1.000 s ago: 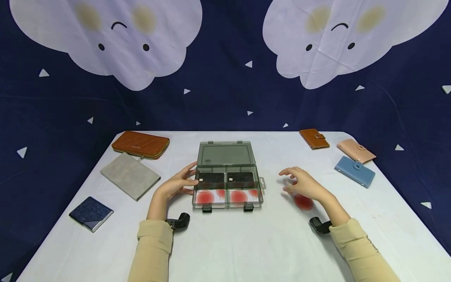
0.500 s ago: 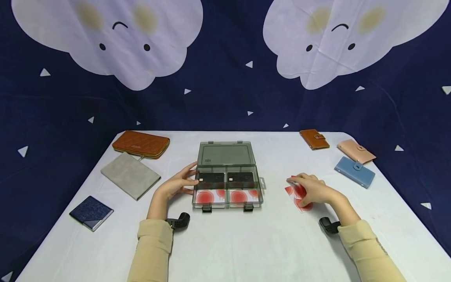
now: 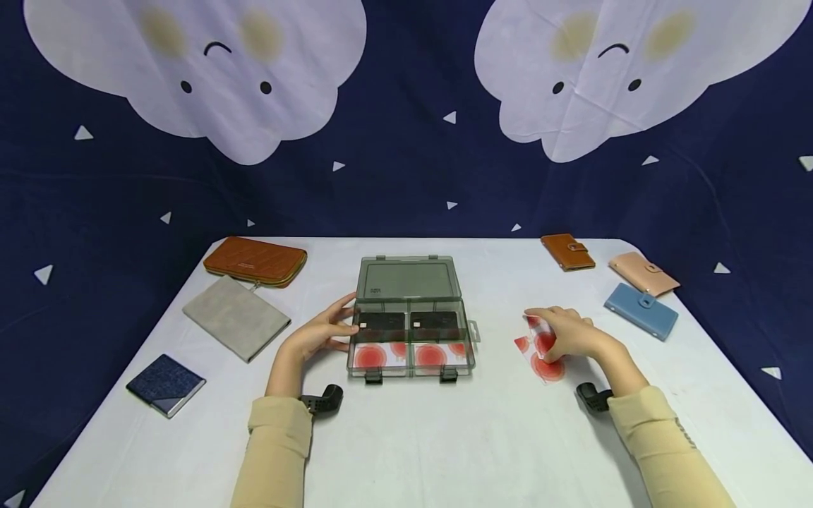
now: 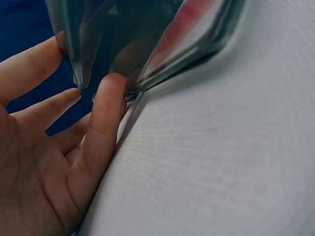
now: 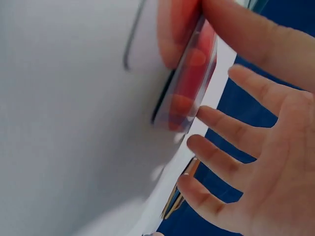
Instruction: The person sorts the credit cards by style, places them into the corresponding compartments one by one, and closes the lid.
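A translucent grey-green plastic box (image 3: pixel 410 371) stands at mid-table with its lid (image 3: pixel 408 276) tipped back. Its front compartments hold white cards with red circles (image 3: pixel 430 355); black cards (image 3: pixel 380 323) stand in the rear ones. My left hand (image 3: pixel 317 330) rests at the box's left side, fingers extended, thumb touching the wall. On the right, my right hand (image 3: pixel 571 334) pinches a red-patterned card (image 5: pixel 189 88) between thumb and fingertips, tilted up off the table. A second card with red circles (image 3: pixel 547 369) lies flat beneath it, partly covered.
At the left lie a brown zip wallet (image 3: pixel 255 261), a grey notebook-like cover (image 3: pixel 236 317) and a dark blue holder (image 3: pixel 166 385). At the right are brown (image 3: pixel 567 252), pink (image 3: pixel 643 272) and blue (image 3: pixel 641 310) snap card holders. A dark cloud-printed cloth (image 3: pixel 406 176) hangs behind.
My right hand has moved down and right onto the cards, and its fingers now pinch one, tilting it up. My left hand and the box have stayed in place.
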A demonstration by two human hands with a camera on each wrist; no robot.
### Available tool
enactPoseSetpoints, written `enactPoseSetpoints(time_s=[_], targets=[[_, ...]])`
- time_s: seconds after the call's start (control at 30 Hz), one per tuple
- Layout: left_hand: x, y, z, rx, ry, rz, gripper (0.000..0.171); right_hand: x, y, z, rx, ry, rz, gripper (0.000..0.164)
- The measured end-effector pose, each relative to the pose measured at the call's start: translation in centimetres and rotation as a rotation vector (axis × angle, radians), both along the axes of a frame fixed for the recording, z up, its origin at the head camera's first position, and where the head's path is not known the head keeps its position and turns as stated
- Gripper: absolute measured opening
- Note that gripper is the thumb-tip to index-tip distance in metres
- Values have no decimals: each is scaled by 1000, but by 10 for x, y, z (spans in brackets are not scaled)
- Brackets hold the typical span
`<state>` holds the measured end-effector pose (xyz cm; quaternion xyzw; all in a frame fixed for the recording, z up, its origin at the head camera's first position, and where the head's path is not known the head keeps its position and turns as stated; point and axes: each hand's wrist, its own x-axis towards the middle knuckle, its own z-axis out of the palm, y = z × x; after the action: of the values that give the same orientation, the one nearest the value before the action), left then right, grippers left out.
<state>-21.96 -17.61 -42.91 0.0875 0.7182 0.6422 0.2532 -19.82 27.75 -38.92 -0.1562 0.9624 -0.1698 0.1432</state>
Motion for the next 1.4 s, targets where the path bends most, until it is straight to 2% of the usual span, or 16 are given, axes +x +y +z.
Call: enactPoseSetpoints(time_s=[0.23, 0.37, 0.5, 0.63, 0.73, 0.87, 0.97, 1.23, 1.4], targets=[[1, 1, 0, 2, -1, 0, 81, -10, 4, -1, 79, 15, -6, 91], [1, 0, 1, -3, 2, 0, 81, -15, 1, -1, 90, 88, -28, 87], [1, 0, 1, -8, 2, 4, 81, -19, -2, 0, 22, 230, -38, 63], [1, 0, 0, -6, 5, 4, 81, -21, -6, 6, -185, 278, -72, 29], [1, 0, 0, -4, 6, 3, 81, -19, -12, 13, -381, 222, -151, 17], [0, 0, 0, -3, 7, 2, 81, -15, -24, 25, -590, 106, -244, 26], [0, 0, 0, -3, 6, 1, 81, -11, -35, 31, -694, 39, -257, 33], [0, 0, 0, -5, 3, 4, 80, -1, -70, 29, -776, 5, -153, 41], [-1, 0, -1, -4, 7, 2, 80, 6, -94, 24, -750, 20, -63, 30]])
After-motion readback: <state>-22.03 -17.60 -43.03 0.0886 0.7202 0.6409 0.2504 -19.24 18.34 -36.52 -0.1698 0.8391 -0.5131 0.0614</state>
